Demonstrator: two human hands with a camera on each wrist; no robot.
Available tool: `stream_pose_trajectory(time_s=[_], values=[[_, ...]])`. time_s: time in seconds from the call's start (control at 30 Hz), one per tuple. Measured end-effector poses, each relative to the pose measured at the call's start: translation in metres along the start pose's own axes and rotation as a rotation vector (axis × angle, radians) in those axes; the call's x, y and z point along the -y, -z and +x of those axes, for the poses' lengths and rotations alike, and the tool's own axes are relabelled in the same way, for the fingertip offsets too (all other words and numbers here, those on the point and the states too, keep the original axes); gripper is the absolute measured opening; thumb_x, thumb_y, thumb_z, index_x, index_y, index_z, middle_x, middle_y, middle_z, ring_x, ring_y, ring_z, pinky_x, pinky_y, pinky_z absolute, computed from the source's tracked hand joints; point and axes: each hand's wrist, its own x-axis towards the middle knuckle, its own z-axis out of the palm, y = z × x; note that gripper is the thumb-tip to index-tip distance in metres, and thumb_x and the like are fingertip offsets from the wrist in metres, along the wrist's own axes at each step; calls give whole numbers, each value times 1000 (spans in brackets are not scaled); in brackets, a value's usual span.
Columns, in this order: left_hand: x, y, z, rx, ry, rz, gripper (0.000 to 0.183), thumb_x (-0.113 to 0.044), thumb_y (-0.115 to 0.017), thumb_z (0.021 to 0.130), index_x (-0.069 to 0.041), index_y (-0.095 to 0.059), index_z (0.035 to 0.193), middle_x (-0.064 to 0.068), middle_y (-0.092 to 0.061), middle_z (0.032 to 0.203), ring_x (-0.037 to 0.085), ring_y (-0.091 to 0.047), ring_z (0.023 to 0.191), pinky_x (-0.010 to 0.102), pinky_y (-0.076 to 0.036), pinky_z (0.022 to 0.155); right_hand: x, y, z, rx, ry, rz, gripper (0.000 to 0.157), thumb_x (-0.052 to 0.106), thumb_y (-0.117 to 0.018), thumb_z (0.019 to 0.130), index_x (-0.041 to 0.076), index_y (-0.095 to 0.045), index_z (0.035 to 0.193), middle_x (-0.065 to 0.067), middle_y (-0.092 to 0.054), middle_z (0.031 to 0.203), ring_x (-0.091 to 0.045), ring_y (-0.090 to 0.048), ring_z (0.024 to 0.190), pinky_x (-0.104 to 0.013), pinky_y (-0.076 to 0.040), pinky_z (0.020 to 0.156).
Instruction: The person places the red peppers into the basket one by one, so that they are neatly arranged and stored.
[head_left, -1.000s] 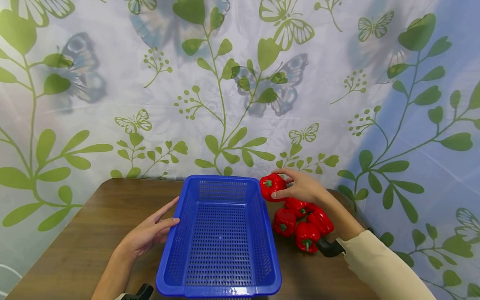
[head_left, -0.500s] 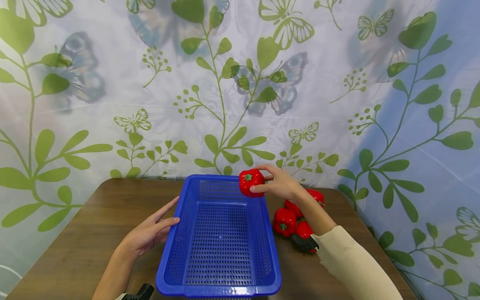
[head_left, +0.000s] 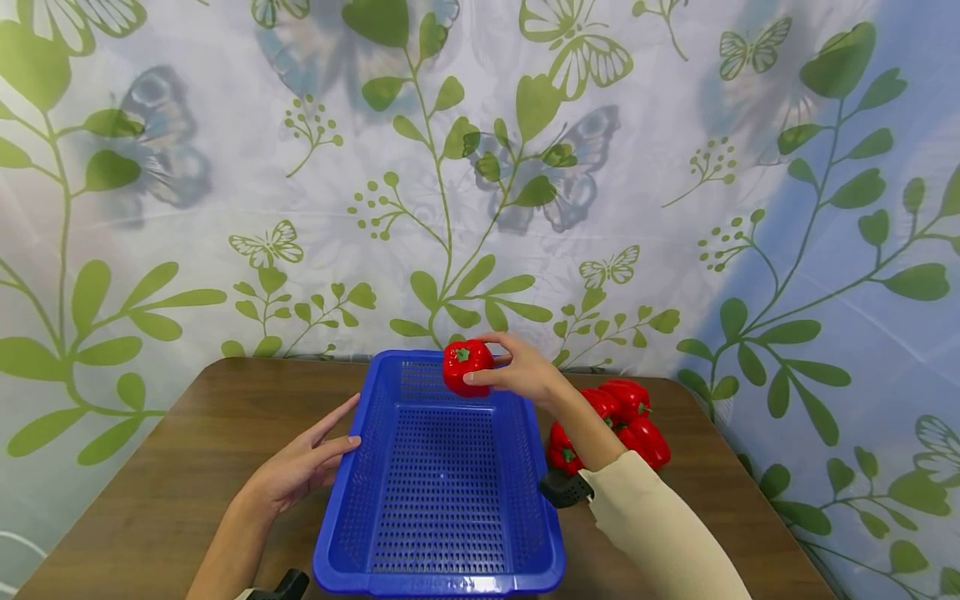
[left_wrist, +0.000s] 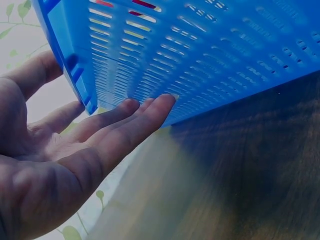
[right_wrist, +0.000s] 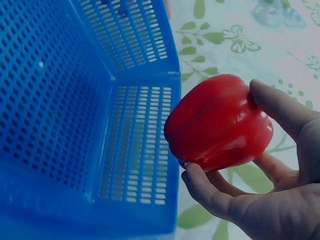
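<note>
A red bell pepper (head_left: 467, 367) with a green stem is gripped between the thumb and fingers of my right hand (head_left: 521, 372), above the far end of a blue plastic basket (head_left: 442, 483). The right wrist view shows the same bell pepper (right_wrist: 220, 122) beside the basket's end wall. My left hand (head_left: 300, 467) lies along the basket's left side, its fingers fairly straight. In the left wrist view the left hand (left_wrist: 95, 130) touches the basket's perforated wall (left_wrist: 165, 55) from outside. No pepper shows inside the basket.
Several more red peppers (head_left: 626, 412) lie in a group on the brown wooden table (head_left: 180, 450), right of the basket and partly hidden by my right forearm. Behind the table hangs a pale cloth (head_left: 465, 208) printed with leaves and butterflies.
My right hand has carried the bell pepper leftwards from near the other peppers, across the basket's right rim and over its far end. My left hand and the basket have stayed in place.
</note>
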Motion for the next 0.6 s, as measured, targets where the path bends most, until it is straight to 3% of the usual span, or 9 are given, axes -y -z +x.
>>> stream_pose_trajectory(time_s=[0.33, 0.6], values=[[0, -2, 1, 22, -3, -8, 74, -15, -49, 107, -27, -3, 165, 22, -60, 141, 38, -64, 124, 47, -57, 96, -3, -24, 11, 24, -20, 60, 67, 19, -78, 89, 22, -47, 149, -20, -54, 143, -36, -58, 127, -49, -56, 98], [-1, -2, -1, 15, -4, -1, 73, -15, -48, 108, -27, -3, 165, 21, -60, 141, 36, -64, 125, 47, -56, 97, -8, -43, 22, 16, -44, 123, 67, 19, -78, 89, 23, -47, 148, -21, -57, 141, -36, -63, 122, -56, -52, 102]])
